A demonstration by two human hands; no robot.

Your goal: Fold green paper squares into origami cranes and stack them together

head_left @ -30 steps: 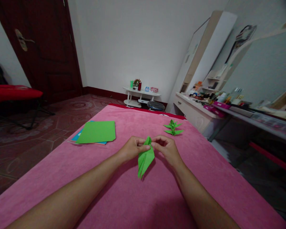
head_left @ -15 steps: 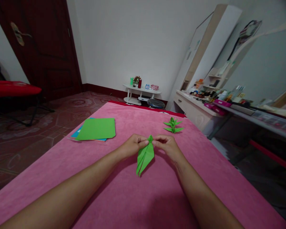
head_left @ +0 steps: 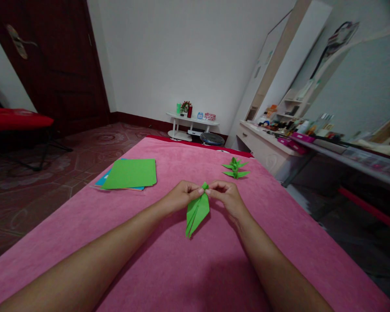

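A half-folded green paper piece [head_left: 197, 212], long and pointed, hangs just above the pink cloth surface [head_left: 188, 268]. My left hand [head_left: 181, 197] pinches its upper tip from the left. My right hand [head_left: 225, 196] pinches the same tip from the right, fingertips almost meeting. Both hands are closed on the paper. Its lower point faces me.
A stack of paper sheets [head_left: 130, 173], green on top with blue beneath, lies at the left. A finished green folded figure [head_left: 235, 168] rests at the far right of the cloth. A cluttered dressing table [head_left: 279, 143] stands to the right, a small white shelf [head_left: 191, 125] beyond.
Both hands have stayed pinched on the paper tip, drawing slightly closer together. The view has tilted up a little.
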